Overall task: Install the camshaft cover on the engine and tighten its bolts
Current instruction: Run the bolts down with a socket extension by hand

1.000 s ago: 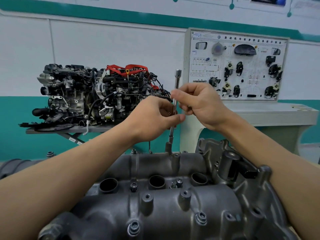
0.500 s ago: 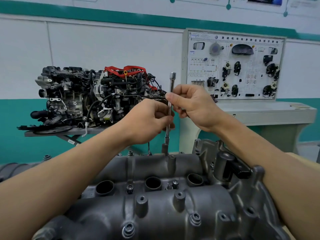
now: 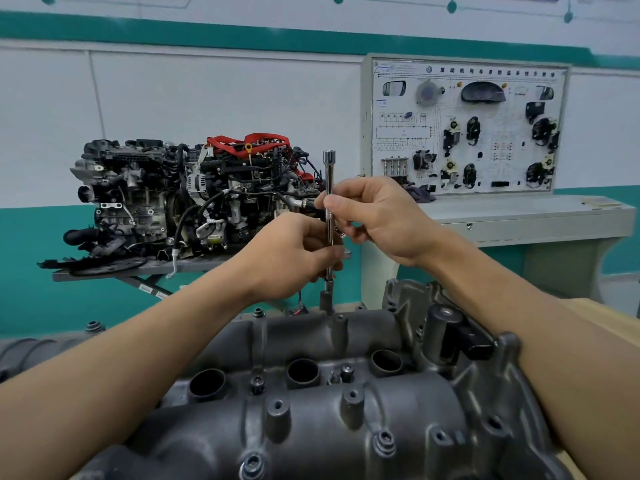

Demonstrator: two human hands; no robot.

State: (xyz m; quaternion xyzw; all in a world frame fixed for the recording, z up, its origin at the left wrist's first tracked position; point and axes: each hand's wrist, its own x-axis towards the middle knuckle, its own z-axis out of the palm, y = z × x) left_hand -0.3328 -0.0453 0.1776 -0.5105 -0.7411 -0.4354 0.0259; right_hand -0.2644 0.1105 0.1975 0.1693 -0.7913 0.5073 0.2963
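Little has shifted: left hand and right hand keep pinching the upright extension bar, its socket seated at the far edge of the camshaft cover; the bolt beneath is hidden.

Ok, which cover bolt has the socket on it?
The far-edge one under the socket, its extension bar gripped by left hand and right hand; others sit bare.

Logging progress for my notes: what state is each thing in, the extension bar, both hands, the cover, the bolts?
Extension bar, upright, socket on cover's far edge.
Left hand, pinches the bar low.
Right hand, pinches it higher.
Camshaft cover, lying flat, top up.
Near bolt, in its hole; tightness unclear.
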